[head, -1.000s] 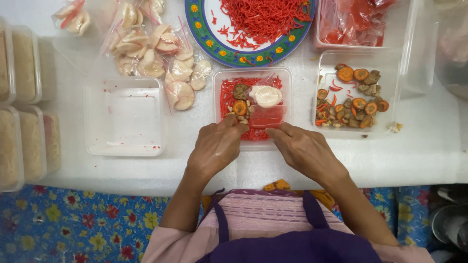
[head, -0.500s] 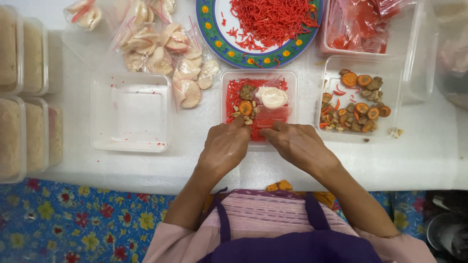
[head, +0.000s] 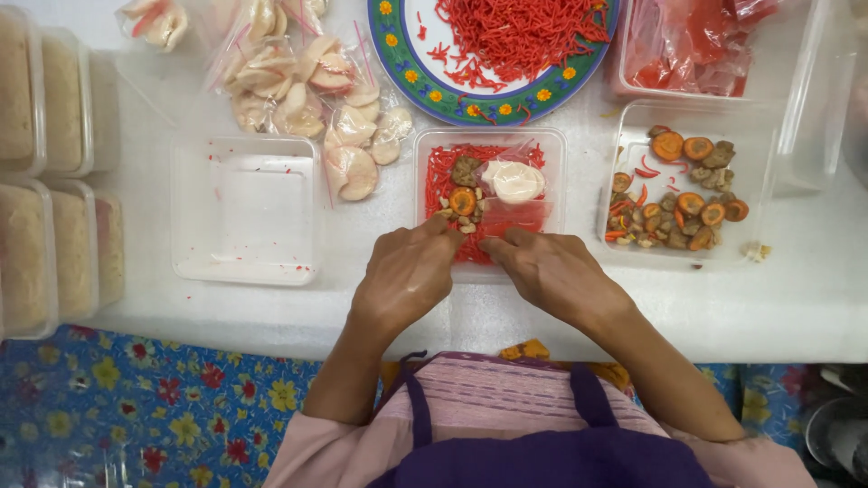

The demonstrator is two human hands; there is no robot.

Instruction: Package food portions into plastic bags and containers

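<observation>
A clear plastic food box [head: 553,149] stands in front of me, filled with red shreds, a carrot slice, nuts, a pale round cracker [head: 513,180] and a small red sauce packet [head: 523,217]. My left hand [head: 407,276] reaches over the box's near rim with its fingertips bunched over the nuts. My right hand [head: 553,271] is beside it, fingertips bent down at the near edge of the red packet. What the fingers pinch is hidden.
An empty clear box [head: 246,210] lies to the left, and a box of carrot slices and nuts [head: 683,194] to the right. Beyond are bagged crackers [head: 307,90], a flowered plate of red shreds [head: 398,54] and a tub of red packets [head: 696,54]. Filled boxes [head: 36,181] are stacked at far left.
Both hands stay at the near rim of the food box, fingers shifting only slightly. The view has drifted a little.
</observation>
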